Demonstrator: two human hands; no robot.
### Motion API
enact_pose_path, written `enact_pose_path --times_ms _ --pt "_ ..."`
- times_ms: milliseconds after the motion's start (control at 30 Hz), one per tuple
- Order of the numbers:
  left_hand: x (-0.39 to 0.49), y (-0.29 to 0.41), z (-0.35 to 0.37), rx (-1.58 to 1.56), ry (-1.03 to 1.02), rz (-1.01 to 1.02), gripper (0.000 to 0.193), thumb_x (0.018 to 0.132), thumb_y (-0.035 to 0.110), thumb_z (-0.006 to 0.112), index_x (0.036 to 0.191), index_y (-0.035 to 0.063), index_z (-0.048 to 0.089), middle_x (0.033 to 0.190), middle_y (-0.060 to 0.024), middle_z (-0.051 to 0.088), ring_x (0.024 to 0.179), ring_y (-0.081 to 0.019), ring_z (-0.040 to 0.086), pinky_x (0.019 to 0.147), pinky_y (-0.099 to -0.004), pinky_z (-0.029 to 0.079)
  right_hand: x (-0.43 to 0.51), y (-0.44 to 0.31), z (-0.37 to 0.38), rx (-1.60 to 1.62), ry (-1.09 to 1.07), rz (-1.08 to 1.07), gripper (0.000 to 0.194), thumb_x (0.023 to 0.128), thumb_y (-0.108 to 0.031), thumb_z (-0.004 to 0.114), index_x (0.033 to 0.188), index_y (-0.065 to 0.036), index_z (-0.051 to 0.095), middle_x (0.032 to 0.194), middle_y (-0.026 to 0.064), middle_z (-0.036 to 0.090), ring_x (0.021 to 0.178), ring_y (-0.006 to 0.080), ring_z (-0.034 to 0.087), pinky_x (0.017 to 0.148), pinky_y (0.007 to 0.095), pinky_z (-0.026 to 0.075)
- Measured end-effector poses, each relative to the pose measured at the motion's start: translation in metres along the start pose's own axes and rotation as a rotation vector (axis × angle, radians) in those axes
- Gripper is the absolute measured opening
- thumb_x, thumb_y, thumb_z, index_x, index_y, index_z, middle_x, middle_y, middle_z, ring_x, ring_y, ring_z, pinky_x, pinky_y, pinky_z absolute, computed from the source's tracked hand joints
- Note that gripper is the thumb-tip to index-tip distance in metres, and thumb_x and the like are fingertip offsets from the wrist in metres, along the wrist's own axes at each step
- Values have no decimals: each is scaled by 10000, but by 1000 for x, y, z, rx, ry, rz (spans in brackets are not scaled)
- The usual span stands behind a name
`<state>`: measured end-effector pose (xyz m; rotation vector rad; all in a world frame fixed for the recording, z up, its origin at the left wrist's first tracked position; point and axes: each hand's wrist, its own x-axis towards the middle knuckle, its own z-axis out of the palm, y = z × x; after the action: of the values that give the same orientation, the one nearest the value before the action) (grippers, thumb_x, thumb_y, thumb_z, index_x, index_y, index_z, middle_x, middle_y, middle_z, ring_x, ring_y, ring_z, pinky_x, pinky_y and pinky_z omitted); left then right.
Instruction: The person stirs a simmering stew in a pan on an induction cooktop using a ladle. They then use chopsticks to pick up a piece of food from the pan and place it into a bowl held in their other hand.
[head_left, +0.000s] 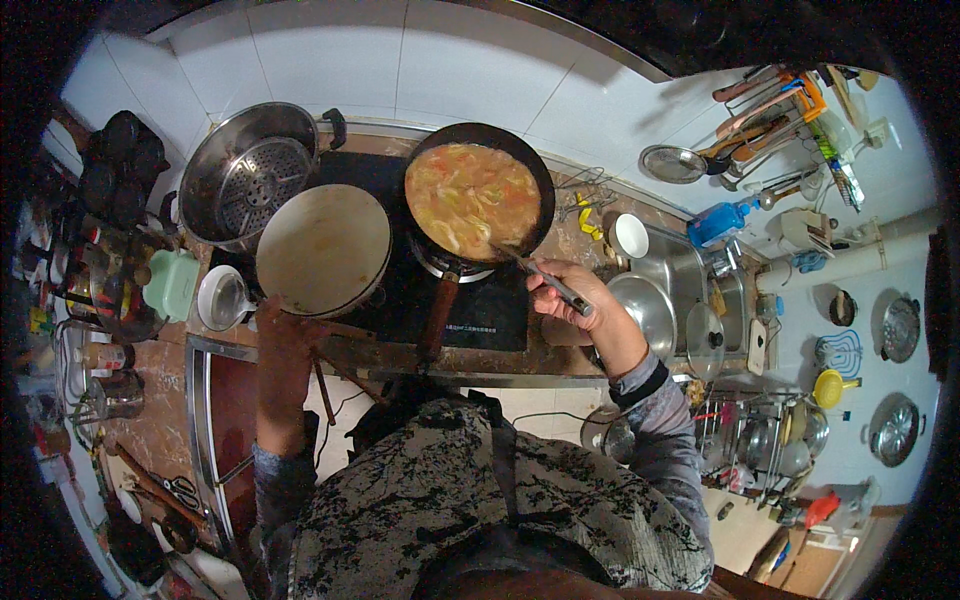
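My right hand (571, 296) grips the grey handle of a cooking utensil (559, 286), whose far end dips into the food at the near edge of a dark wok (546, 187). The wok is filled with a soupy orange-brown stew (472, 199) with pale green leafy pieces and red bits. Its brown handle (439, 319) points towards me. In shadow, my left hand (285, 330) is at the near rim of a large round pot (324, 244) with a pale inside; its grip is hidden. Two thin sticks (326, 390) jut out below that hand; what they belong to is unclear.
A steel steamer pot (251, 176) stands behind the pale pot on the black cooktop (480, 326). A white ladle-like bowl (223, 298) and green box (171, 285) lie left. Right are a white bowl (628, 235), steel basin (646, 315), sink (679, 262) and hanging utensils (757, 142).
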<state>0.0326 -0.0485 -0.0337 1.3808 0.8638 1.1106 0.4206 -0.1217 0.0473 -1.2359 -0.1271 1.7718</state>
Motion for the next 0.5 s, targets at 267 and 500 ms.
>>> enact_pose_path --times_ms 267,500 --pt "-2 22 -9 -467 61 -264 402 878 114 480 1245 95 318 1211 -73 507 1078 -162 476 979 -341 324 -8 -5 5 300 -62 -10 53 930 -135 415 939 -85 399 732 49 495 496 96 433 493 246 370" --pt "1 22 -10 -203 91 -195 361 917 197 450 1230 32 376 1189 -98 465 997 -198 510 747 -267 472 -10 -13 2 39 29 -179 108 910 -139 428 933 -47 480 746 27 546 518 64 510 493 255 535"
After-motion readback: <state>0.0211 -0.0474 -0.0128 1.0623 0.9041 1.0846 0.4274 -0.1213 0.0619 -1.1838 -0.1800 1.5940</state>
